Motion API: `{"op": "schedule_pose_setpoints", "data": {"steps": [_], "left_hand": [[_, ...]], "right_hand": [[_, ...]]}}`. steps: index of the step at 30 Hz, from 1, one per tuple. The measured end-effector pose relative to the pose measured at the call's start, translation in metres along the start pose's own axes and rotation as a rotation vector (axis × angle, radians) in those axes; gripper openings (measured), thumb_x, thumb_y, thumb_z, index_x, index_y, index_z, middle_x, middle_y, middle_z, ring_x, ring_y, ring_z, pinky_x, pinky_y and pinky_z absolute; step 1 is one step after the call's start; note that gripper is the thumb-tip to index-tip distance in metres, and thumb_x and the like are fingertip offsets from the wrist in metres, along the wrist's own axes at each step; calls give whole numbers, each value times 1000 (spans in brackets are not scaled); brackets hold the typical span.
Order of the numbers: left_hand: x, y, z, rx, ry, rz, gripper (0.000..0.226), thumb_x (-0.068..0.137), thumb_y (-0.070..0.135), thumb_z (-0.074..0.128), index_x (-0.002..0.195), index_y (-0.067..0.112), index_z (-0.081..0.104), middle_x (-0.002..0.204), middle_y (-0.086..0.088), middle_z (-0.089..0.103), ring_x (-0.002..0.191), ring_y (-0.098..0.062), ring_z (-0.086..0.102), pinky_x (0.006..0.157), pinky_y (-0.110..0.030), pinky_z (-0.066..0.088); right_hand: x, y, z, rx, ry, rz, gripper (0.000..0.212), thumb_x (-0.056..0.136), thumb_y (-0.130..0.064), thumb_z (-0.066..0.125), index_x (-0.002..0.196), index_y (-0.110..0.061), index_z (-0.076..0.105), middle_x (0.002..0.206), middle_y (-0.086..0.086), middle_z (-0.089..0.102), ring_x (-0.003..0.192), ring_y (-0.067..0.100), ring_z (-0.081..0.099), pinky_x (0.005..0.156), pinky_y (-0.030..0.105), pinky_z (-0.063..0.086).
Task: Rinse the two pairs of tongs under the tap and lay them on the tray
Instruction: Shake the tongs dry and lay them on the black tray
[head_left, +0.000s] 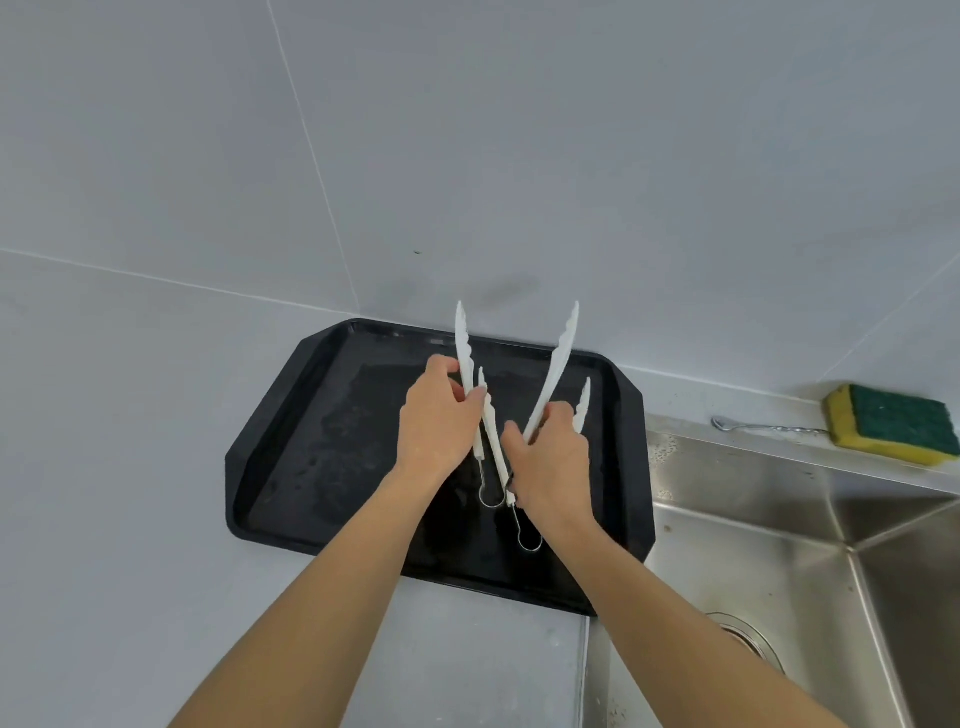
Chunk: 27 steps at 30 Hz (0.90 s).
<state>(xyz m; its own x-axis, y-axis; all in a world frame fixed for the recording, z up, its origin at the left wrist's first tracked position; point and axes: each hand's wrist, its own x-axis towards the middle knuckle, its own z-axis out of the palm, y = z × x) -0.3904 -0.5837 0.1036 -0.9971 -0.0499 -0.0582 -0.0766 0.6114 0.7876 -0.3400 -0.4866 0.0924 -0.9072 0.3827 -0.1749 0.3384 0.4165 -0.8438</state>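
While both arms are reaching out over the black tray, this is how things are standing:

Left hand (436, 421): it is closing its fingers and thumb around the left pair of white tongs (470, 395), pinching them about midway along their length and holding them above the tray.

Right hand (553, 457): it is wrapping around the right pair of white tongs (558, 374), with the thumb pressing on the near side; the lower part of these tongs is hiding behind the hand.

Left tongs: the two arms are standing a little apart, tips pointing away from the person toward the wall, and a wire loop (491, 493) is hanging at the near end.

Right tongs: the arms are spreading wide, one long tip leaning up toward the wall, the shorter-looking one showing beside the knuckles; a second wire loop (527, 535) is dangling below the wrist.

Crossing: the near ends of the two pairs are meeting between the hands; whether they are touching cannot be told.

Tray (291, 467): it is lying on the grey counter against the wall, its surface looking wet, just beside the sink.

Sink (753, 545): the steel basin is sitting to the right, its drain (743, 636) partly showing.

Ledge: a yellow and green sponge (891, 423) is resting behind the sink, with a metal spoon (763, 427) lying just beside it.
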Motion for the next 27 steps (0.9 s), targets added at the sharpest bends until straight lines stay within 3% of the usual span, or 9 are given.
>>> {"op": "schedule_pose_setpoints", "data": {"steps": [3, 6, 8, 11, 13, 15, 18, 24, 27], "left_hand": [[7, -10, -20, 74, 88, -2, 14, 93, 17, 55, 104, 11, 50, 88, 2, 54, 60, -5, 50, 54, -12, 37], [11, -27, -43, 134, 142, -17, 11, 93, 14, 53, 102, 9, 50, 88, -1, 54, 58, -6, 49, 52, -13, 39], [13, -42, -55, 172, 145, -31, 7, 93, 13, 52, 98, 10, 49, 85, -2, 54, 57, -7, 49, 51, -15, 39], [16, -61, -67, 228, 145, -49, 8, 92, 11, 52, 91, 13, 45, 84, -2, 54, 57, -8, 47, 50, -14, 33], [18, -73, -71, 260, 142, -58, 7, 92, 11, 52, 90, 13, 45, 86, -3, 55, 60, -9, 49, 51, -14, 33], [22, -83, -72, 286, 135, -64, 5, 92, 12, 52, 90, 11, 47, 86, -4, 56, 63, -9, 50, 52, -15, 36], [28, -96, -69, 303, 113, -59, 8, 93, 14, 51, 96, 7, 53, 87, -5, 59, 67, -11, 53, 56, -15, 40], [33, -107, -59, 259, 85, -88, 14, 93, 17, 54, 102, 6, 55, 85, -5, 59, 67, -11, 53, 55, -15, 40], [31, -112, -56, 246, 68, -113, 19, 93, 20, 56, 107, 6, 55, 86, -4, 59, 71, -13, 55, 58, -17, 42]], "right_hand": [[-3, -13, 19, -52, -83, -54, 24, 94, -33, 50, 103, -13, 43, 75, 1, 55, 57, 14, 55, 57, 30, 55], [-4, -22, 48, -150, -189, -58, 31, 96, -34, 43, 109, -6, 47, 76, 4, 58, 64, 18, 60, 66, 37, 57], [-6, -27, 68, -167, -249, -45, 35, 98, -31, 40, 118, -3, 43, 75, 3, 56, 61, 15, 56, 60, 32, 53], [-12, -29, 94, -126, -323, -10, 50, 99, -28, 38, 136, 2, 26, 79, 3, 53, 57, 10, 47, 52, 23, 41], [-14, -30, 105, -150, -360, -26, 61, 99, -25, 38, 144, 4, 9, 70, -1, 48, 54, 7, 43, 50, 20, 38], [-14, -30, 115, -178, -370, -44, 70, 100, -23, 37, 146, 4, -8, 62, -5, 42, 51, 6, 41, 51, 21, 38], [-12, -27, 122, -212, -356, -56, 74, 100, -24, 37, 144, 2, -17, 60, -5, 43, 50, 7, 41, 51, 22, 39], [-5, -20, 126, -176, -362, -1, 83, 97, -27, 43, 144, -2, -21, 92, 14, 62, 73, 19, 56, 74, 37, 53], [-5, -15, 125, -145, -396, 25, 87, 95, -27, 49, 145, -5, -19, 89, 14, 62, 71, 20, 58, 74, 39, 55]]}}
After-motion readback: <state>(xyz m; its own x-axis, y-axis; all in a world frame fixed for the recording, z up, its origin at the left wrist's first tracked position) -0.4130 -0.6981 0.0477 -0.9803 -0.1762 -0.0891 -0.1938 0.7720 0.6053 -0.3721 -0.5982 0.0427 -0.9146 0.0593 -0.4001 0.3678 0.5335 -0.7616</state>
